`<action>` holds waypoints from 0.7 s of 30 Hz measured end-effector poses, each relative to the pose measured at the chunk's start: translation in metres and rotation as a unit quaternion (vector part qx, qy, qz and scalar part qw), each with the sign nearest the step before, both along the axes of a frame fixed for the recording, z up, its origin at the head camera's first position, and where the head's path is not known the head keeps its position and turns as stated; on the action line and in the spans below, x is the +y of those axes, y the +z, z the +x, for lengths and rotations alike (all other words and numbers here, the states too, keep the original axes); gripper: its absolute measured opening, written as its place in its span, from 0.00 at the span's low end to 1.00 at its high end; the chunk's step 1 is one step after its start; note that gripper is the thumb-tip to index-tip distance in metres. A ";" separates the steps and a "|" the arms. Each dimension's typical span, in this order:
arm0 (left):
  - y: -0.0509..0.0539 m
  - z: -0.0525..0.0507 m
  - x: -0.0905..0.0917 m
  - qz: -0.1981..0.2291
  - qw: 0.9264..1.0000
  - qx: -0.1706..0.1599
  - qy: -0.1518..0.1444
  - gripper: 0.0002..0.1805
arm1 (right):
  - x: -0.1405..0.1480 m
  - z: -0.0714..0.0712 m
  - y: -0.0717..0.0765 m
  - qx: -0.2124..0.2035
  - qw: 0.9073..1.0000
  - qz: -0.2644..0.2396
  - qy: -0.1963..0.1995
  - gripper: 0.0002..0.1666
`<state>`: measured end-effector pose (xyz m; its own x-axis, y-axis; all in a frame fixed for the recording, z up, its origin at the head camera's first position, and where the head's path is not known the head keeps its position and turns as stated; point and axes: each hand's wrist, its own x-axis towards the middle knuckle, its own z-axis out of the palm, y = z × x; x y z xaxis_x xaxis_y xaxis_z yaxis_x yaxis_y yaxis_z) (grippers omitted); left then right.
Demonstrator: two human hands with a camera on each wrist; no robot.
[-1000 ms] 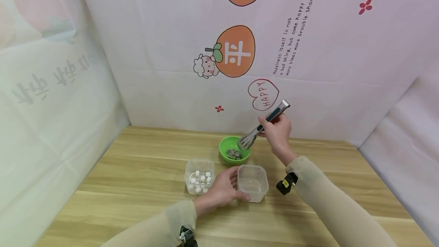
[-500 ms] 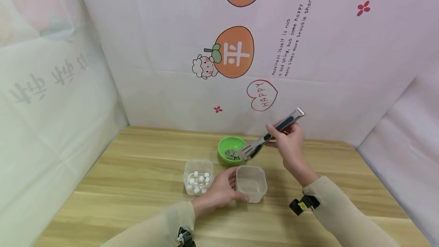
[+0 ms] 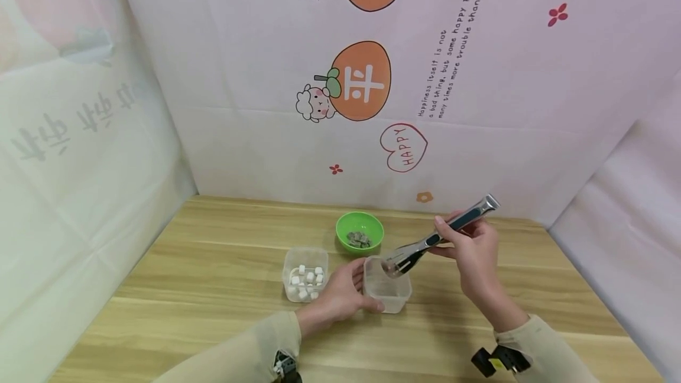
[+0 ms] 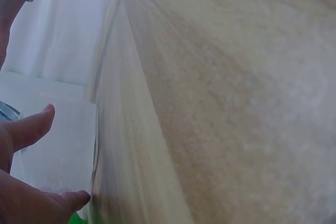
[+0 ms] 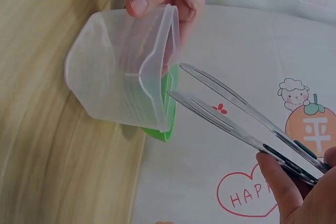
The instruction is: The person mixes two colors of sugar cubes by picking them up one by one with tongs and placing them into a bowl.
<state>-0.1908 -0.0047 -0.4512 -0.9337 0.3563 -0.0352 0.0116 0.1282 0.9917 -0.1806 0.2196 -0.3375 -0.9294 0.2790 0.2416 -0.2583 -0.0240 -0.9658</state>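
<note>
My left hand [image 3: 337, 295] holds a clear square plastic container [image 3: 397, 304] by its left side, thumb along the front and fingers at the back. The inside of this container looks bare in the head view. My right hand [image 3: 477, 259] grips metal food tongs [image 3: 444, 235] with dark inlays on the handles. The tong heads hang over the container's opening. In the right wrist view the two tong arms [image 5: 226, 119] stand apart, with nothing visible between them. Behind the container a green bowl [image 3: 376, 230] holds several grey chunks [image 3: 359, 240].
To the left of my left hand stands another clear container [image 3: 291, 256] with several white cubes [image 3: 310, 277] in it. All stand on a wood-grain table [image 3: 223, 276]. A printed white sheet [image 3: 255, 152] rises behind the table's back edge, with sheets at both sides.
My right hand has brought the tongs from the green bowl rightward and toward me, over the clear container. My left hand has stayed at the container.
</note>
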 end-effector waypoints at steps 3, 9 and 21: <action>0.001 -0.001 0.001 0.001 1.000 0.001 0.000 0.57 | 0.002 0.004 -0.001 0.008 1.000 -0.004 -0.002 0.17; 0.004 0.002 0.001 -0.015 1.000 0.008 0.004 0.59 | 0.009 0.014 -0.003 0.022 1.000 -0.020 -0.006 0.16; 0.003 0.002 0.009 -0.017 1.000 0.017 -0.011 0.59 | 0.020 0.033 0.000 0.048 0.997 -0.061 -0.017 0.09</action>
